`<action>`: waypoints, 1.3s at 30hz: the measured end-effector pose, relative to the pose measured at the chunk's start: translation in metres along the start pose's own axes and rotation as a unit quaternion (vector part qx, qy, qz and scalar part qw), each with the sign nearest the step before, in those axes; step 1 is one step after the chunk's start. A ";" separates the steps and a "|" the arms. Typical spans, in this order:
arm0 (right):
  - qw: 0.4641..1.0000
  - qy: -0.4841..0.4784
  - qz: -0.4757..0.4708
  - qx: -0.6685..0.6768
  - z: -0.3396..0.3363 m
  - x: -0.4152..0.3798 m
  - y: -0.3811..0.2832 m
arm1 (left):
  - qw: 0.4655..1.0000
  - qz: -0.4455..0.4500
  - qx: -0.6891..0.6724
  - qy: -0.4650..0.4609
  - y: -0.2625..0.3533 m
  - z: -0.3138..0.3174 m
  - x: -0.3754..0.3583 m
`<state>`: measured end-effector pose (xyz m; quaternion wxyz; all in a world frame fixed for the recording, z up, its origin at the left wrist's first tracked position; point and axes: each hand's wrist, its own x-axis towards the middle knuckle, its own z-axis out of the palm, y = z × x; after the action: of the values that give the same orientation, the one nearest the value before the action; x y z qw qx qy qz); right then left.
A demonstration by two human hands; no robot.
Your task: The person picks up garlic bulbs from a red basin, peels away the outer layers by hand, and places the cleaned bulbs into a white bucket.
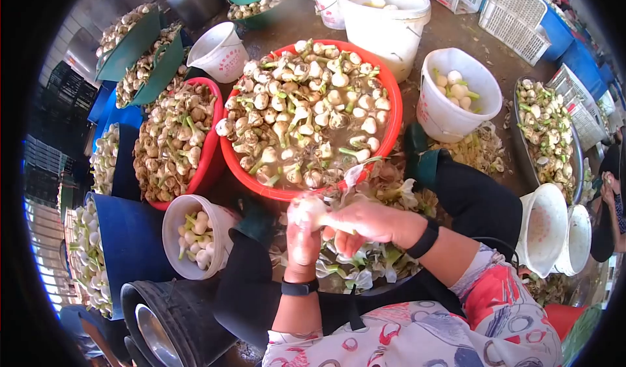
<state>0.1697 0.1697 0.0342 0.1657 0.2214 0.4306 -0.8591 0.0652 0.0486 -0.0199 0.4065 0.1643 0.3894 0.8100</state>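
Note:
Just in front of the near rim of a red basin, my left hand is wrapped round a garlic bulb. My right hand meets it from the right, its fingers pinched at the stem side of the same bulb. The two hands nearly touch. Loose pale skin shows just above my right hand. The basin holds unpeeled garlic bulbs in brownish water. Peeled skins are heaped below my hands, between the knees.
White buckets with peeled bulbs stand at left and right. A pink-red tub of garlic is left of the basin, a metal basin far right. Empty white buckets lean at right. Another person's hand shows at the right edge.

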 end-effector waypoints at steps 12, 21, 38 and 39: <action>0.734 0.241 -0.292 -0.565 0.018 -0.020 0.033 | 0.950 0.081 0.117 0.277 0.013 -0.001 0.005; 0.737 0.275 -0.268 -0.557 0.000 -0.010 0.015 | 0.875 0.242 0.413 0.071 0.016 0.013 -0.002; 0.503 0.444 -0.080 -0.738 -0.112 0.070 -0.053 | 0.609 0.178 0.769 0.083 -0.036 -0.026 -0.003; 0.509 0.438 -0.050 -0.739 -0.113 0.084 -0.056 | 0.739 0.053 0.662 0.110 -0.024 -0.021 -0.001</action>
<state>0.0986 0.2861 -0.0323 0.0167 0.3450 0.9380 -0.0303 0.0659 0.0459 -0.0516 0.1063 0.3224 0.8603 0.3804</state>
